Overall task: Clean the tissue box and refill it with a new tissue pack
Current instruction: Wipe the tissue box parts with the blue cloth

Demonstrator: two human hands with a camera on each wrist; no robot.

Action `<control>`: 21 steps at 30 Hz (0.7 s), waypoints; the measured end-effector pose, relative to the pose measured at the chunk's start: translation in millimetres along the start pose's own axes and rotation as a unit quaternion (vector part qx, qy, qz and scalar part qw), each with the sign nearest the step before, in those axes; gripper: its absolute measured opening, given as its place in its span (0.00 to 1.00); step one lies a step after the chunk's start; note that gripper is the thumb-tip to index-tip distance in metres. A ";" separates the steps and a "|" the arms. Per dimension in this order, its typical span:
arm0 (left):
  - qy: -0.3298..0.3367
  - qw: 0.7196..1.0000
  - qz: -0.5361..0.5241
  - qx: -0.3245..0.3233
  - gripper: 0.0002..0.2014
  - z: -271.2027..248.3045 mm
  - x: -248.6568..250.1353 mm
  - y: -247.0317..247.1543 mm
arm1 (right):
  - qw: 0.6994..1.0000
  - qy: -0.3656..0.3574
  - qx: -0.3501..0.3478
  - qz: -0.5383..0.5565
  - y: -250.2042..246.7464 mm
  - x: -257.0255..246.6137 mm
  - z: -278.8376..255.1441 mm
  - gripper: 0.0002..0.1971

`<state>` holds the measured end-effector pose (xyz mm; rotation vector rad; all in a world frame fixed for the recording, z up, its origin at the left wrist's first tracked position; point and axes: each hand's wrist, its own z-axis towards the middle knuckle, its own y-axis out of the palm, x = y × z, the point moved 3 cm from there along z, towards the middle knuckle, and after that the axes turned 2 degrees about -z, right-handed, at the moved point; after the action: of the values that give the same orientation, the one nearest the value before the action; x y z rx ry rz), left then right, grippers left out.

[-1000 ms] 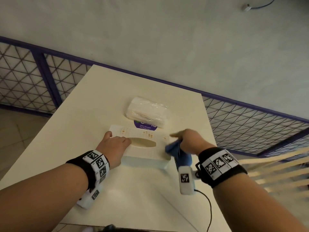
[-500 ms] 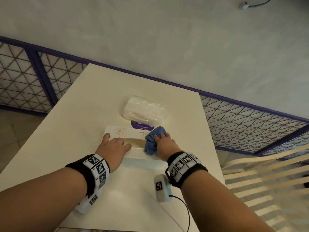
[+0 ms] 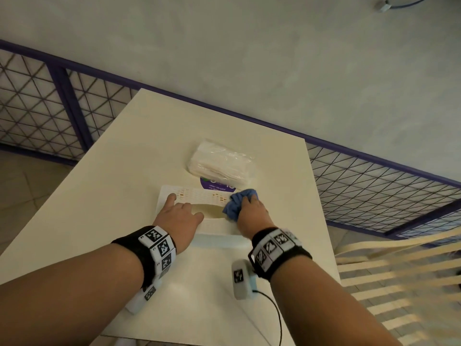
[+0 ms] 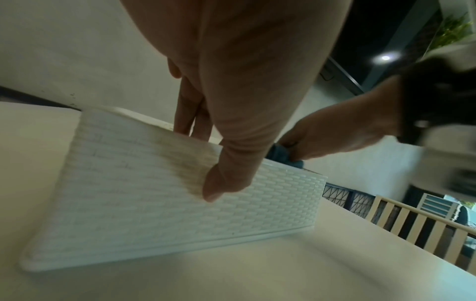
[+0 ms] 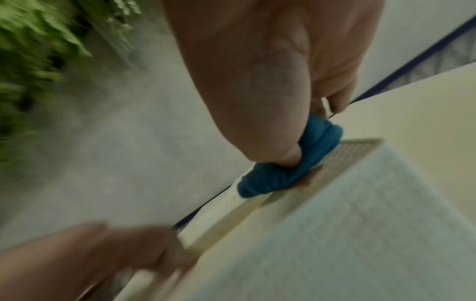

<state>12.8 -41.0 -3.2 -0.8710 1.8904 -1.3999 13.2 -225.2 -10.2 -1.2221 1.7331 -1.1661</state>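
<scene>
A white woven-pattern tissue box [image 3: 197, 196] lies flat on the cream table [image 3: 124, 171], its oval slot facing up. My left hand [image 3: 179, 216] holds its left half, with the fingers over the lid and the thumb [image 4: 221, 183] pressed on the front wall [image 4: 154, 183]. My right hand [image 3: 252, 208] grips a crumpled blue cloth [image 3: 237, 203] and presses it on the lid's far right part, beside the slot. The cloth [image 5: 291, 167] sits on the box edge [image 5: 360, 224]. A clear-wrapped tissue pack [image 3: 219, 163] with a purple label lies just behind the box.
A purple-framed wire mesh fence [image 3: 374, 186] runs behind and to the right of the table, below a grey wall. A slatted wooden chair [image 3: 399, 270] stands at the right. A cable [image 3: 272, 308] trails from my right wrist over the near table edge.
My right hand has carried the blue cloth from the box's right end onto the lid and then toward its far right corner. My left hand has kept its hold on the box.
</scene>
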 end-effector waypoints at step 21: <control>-0.042 0.992 -0.106 0.045 0.28 -1.2 -17.9 13.2 | 0.984 -0.176 0.029 0.003 17.6 -57.5 -49.7 0.22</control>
<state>20.5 -23.1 -13.9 -1.0942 1.6988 -1.5348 -19.5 -154.4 -6.9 -1.2980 1.4283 -0.9232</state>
